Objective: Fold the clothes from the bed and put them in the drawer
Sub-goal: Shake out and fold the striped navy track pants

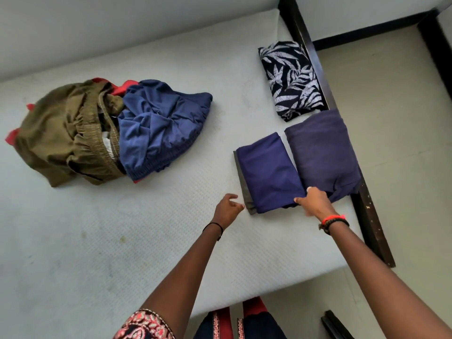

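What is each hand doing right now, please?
Left hand: open, holding nothing.
Right hand: gripping the near corner of the folded dark blue cloth garment with a grey edge.

The navy garment, purple garment and leaf-print garment are laid folded by the bed edge; a crumpled heap is left well apart.

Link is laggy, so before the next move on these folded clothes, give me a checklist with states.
1. Grip: right hand pinches folded blue garment at near edge: ok.
2. Spare hand: left hand free beside it: ok.
3. Other folds: folded navy garment, leaf-print garment neat: ok.
4. Pile: olive garment, crumpled blue garment folded: not ok.
5. Destination: drawer open: cannot tell, out of view.
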`<state>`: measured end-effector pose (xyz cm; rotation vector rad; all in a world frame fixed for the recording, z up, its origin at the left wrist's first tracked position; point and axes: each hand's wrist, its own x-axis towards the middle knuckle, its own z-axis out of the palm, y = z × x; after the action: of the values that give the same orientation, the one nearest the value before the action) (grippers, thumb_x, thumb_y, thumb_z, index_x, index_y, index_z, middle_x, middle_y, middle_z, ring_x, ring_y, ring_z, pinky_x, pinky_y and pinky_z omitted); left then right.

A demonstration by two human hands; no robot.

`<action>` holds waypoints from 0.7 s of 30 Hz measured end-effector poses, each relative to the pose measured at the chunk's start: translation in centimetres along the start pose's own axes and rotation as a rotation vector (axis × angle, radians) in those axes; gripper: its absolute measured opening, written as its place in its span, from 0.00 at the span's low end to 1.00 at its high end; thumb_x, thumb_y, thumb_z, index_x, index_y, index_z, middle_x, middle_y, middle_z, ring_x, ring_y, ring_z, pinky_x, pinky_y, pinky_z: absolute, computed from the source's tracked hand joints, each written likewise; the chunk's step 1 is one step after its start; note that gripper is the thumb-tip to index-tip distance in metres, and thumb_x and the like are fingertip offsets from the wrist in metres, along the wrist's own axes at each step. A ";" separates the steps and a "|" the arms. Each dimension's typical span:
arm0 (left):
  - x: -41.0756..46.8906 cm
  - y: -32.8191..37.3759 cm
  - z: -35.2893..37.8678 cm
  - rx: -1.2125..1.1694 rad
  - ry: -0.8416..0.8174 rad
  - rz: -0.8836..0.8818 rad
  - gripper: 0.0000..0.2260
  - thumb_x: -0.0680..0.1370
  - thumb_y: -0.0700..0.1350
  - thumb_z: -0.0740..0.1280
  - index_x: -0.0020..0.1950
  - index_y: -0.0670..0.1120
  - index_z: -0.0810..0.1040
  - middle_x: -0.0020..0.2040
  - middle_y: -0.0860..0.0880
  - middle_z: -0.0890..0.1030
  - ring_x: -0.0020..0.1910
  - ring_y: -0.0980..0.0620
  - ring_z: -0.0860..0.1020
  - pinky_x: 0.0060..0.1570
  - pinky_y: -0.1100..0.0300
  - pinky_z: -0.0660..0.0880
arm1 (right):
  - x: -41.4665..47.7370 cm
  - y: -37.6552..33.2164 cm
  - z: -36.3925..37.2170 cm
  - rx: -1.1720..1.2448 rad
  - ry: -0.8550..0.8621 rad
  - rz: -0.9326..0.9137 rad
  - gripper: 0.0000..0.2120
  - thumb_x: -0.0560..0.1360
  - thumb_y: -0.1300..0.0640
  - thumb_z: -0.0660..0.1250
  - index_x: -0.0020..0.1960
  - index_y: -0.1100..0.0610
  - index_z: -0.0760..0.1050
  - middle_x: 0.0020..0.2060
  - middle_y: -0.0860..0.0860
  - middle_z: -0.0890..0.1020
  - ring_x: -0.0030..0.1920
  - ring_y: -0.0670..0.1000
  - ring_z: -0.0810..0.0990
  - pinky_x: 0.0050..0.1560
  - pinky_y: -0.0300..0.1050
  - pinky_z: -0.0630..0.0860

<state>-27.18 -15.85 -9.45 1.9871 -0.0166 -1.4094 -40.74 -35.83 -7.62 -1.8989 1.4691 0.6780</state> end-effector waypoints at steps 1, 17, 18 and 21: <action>-0.4 -0.4 -0.4 0.016 0.011 -0.003 0.17 0.77 0.42 0.67 0.64 0.42 0.72 0.48 0.46 0.78 0.49 0.51 0.76 0.48 0.61 0.71 | -0.4 0.4 0.0 -0.031 0.021 0.024 0.08 0.74 0.57 0.66 0.44 0.62 0.71 0.47 0.64 0.80 0.41 0.61 0.80 0.39 0.46 0.73; 0.0 -3.4 -20.2 -0.230 0.763 -0.019 0.27 0.74 0.37 0.70 0.70 0.34 0.62 0.67 0.35 0.67 0.65 0.38 0.70 0.66 0.48 0.67 | -2.9 -21.9 5.9 0.530 -0.439 -0.155 0.12 0.79 0.65 0.59 0.37 0.58 0.69 0.34 0.54 0.75 0.34 0.49 0.75 0.33 0.36 0.74; 0.7 -3.6 -21.0 -0.279 0.735 0.011 0.28 0.74 0.37 0.70 0.70 0.35 0.62 0.68 0.37 0.67 0.66 0.40 0.70 0.67 0.48 0.67 | -2.6 -23.3 6.7 0.625 -0.481 -0.128 0.11 0.79 0.65 0.59 0.38 0.58 0.69 0.35 0.54 0.74 0.35 0.49 0.74 0.35 0.36 0.74; 1.9 -3.0 -22.6 -0.397 0.636 0.065 0.29 0.74 0.37 0.71 0.71 0.36 0.61 0.65 0.42 0.72 0.62 0.47 0.73 0.65 0.53 0.69 | -1.6 -26.8 8.6 0.760 -0.537 -0.120 0.04 0.78 0.59 0.63 0.46 0.58 0.71 0.41 0.55 0.73 0.39 0.50 0.74 0.42 0.41 0.73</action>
<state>-8.63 -2.55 -8.74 1.9768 0.4423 -0.6260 -15.25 -23.72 -7.57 -1.0952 1.0406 0.4300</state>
